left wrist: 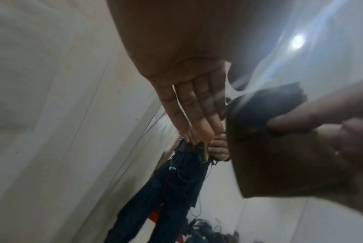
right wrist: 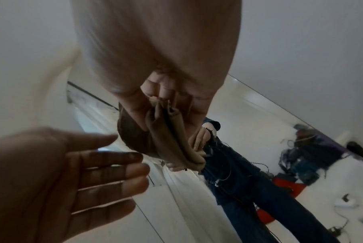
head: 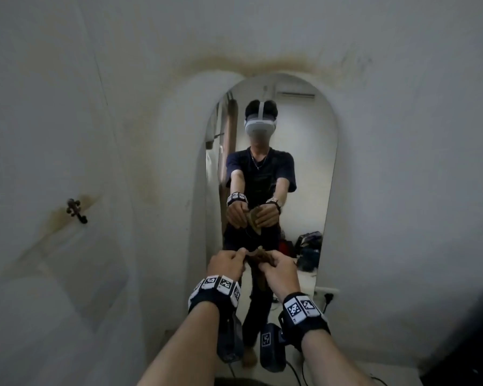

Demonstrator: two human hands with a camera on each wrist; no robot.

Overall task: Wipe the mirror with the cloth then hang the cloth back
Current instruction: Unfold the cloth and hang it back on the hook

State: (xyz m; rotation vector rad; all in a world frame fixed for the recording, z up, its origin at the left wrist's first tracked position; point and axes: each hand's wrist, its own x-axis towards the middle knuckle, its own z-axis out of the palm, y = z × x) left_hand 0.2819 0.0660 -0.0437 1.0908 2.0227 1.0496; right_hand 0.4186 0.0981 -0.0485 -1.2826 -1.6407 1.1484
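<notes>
A tall arched mirror [head: 299, 162] stands against the white wall straight ahead and reflects me. Both hands are held together in front of its lower part. My right hand [head: 279, 270] grips a folded brown cloth [head: 264, 257]; in the right wrist view the thumb and fingers [right wrist: 166, 98] curl round the bunched cloth [right wrist: 176, 148]. My left hand [head: 229, 261] is just left of the cloth. Its fingers [left wrist: 197, 115] are straight, and the right wrist view shows the left hand [right wrist: 89, 172] spread, a little apart from the cloth. The cloth [left wrist: 280, 156] is not touching the glass.
A dark metal hook [head: 77, 210] sticks out of the wall at the left, on a stained patch. A socket with a plug [head: 328, 295] sits low beside the mirror's right edge. A black object [head: 471, 330] stands at the lower right. Bags show in the reflection.
</notes>
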